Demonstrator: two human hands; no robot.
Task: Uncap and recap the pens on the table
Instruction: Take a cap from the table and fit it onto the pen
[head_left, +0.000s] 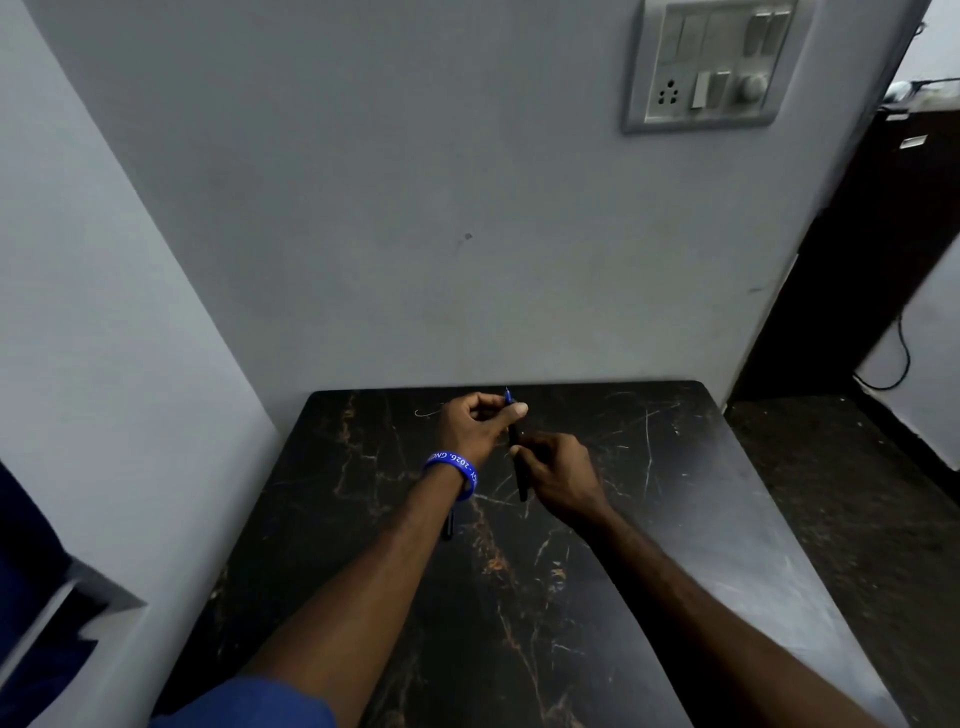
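A dark pen (519, 480) with a blue front end and a bare tip pointing up is held above the black marble table (675, 467). My left hand (475, 426), with a blue wristband, pinches the blue end just below the tip. My right hand (558, 475) grips the dark barrel lower down, and the barrel's end sticks out below the fingers. The cap does not show; it may be hidden in a hand. A second dark pen (448, 526) lies on the table, partly covered by my left wrist.
The table stands in a corner, with a grey wall behind and to the left. A switch panel (706, 62) hangs high on the back wall. A dark cabinet (857, 260) and a cable (904, 358) are off to the right, past the table's edge.
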